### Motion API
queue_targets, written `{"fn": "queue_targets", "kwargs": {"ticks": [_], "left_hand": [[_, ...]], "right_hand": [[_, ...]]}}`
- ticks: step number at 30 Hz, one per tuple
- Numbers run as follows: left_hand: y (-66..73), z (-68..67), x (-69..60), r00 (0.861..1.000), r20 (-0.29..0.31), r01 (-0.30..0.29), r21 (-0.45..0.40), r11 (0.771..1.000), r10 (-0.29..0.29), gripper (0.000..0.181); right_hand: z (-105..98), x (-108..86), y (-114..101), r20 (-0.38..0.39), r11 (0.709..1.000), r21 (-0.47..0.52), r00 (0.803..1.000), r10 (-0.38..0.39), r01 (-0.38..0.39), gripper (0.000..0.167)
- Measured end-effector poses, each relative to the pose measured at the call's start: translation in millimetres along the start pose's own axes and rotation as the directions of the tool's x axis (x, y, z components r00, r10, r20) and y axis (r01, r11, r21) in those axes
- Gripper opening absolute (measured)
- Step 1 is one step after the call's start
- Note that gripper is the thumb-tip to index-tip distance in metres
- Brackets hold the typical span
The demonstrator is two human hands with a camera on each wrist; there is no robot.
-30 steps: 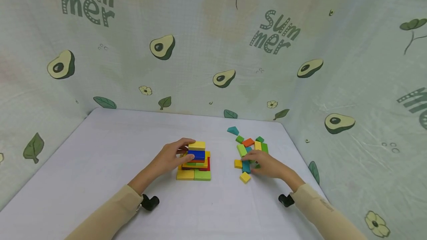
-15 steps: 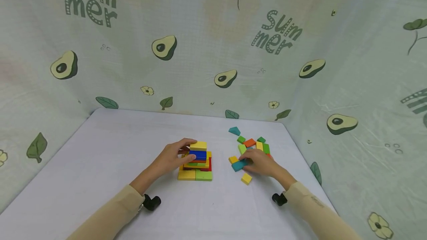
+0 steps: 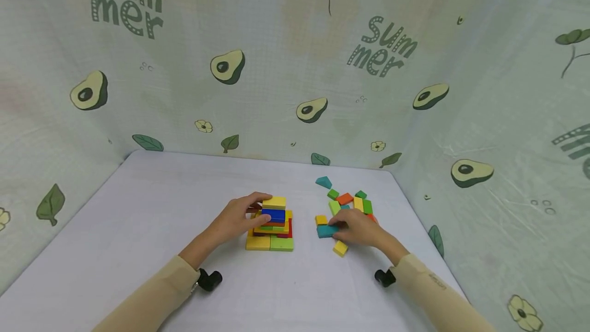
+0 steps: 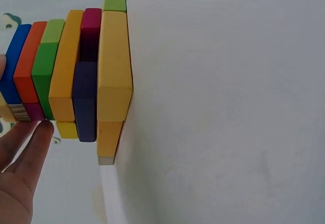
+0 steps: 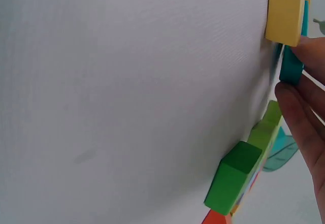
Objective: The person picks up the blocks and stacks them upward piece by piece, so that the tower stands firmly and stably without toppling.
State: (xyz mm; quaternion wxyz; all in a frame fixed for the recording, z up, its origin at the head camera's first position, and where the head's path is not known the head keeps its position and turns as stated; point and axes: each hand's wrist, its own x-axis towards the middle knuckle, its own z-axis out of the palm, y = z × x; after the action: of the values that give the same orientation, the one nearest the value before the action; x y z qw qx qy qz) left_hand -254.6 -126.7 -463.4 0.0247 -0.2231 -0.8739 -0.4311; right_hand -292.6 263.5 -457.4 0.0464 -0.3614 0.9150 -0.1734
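Observation:
A stepped stack of coloured blocks stands mid-table, with a yellow block on top and a blue block beneath. My left hand holds the stack's upper part from the left, thumb by the blue block; in the left wrist view its fingers touch the layers' side. My right hand pinches a teal block at its right end, low by the table. In the right wrist view the teal block is between thumb and fingers, and a yellow block is close by.
Behind and beside my right hand lie loose blocks, among them a red-orange one, a light green one and a teal one. A yellow block lies in front. A patterned cloth surrounds the table's back and sides.
My right hand has moved slightly left, and the teal block has turned from pointing toward me to lying sideways. The small yellow block beside it has shifted. My left hand keeps its place on the stack.

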Motion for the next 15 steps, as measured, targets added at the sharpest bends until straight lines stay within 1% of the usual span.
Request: {"fn": "queue_targets", "kwargs": {"ticks": [3, 5, 7, 9, 12, 15], "left_hand": [[0.9, -0.2, 1.4, 1.0, 0.002, -0.013, 0.026, 1.0, 0.012, 0.055], [1.3, -0.4, 1.8, 1.0, -0.001, -0.019, 0.049, 0.999, 0.019, 0.056], [1.2, -0.7, 1.5, 1.0, -0.009, -0.018, 0.075, 0.997, 0.019, 0.056], [0.7, -1.3, 1.2, 1.0, -0.017, -0.019, 0.094, 0.995, 0.021, 0.056], [-0.6, -2.5, 0.9, 0.999, -0.019, -0.03, 0.105, 0.994, 0.032, 0.056], [-1.7, -3.8, 1.0, 0.998, -0.008, -0.053, 0.091, 0.994, 0.054, 0.057]], "right_hand": [[-4.9, -1.5, -7.9, -0.035, 0.999, 0.032, 0.999, -0.033, 0.034, 0.027], [-10.3, -0.2, -17.6, -0.074, 0.996, 0.056, 0.995, -0.072, 0.077, 0.027], [-15.5, 3.6, -30.4, -0.119, 0.99, 0.063, 0.986, -0.116, 0.124, 0.028], [-18.7, 9.8, -44.8, -0.161, 0.986, 0.065, 0.977, -0.139, 0.151, 0.028], [-20.4, 20.7, -68.4, -0.211, 0.983, 0.071, 0.966, -0.149, 0.167, 0.027], [-19.3, 32.2, -90.3, -0.244, 0.982, 0.075, 0.958, -0.152, 0.174, 0.028]]}}
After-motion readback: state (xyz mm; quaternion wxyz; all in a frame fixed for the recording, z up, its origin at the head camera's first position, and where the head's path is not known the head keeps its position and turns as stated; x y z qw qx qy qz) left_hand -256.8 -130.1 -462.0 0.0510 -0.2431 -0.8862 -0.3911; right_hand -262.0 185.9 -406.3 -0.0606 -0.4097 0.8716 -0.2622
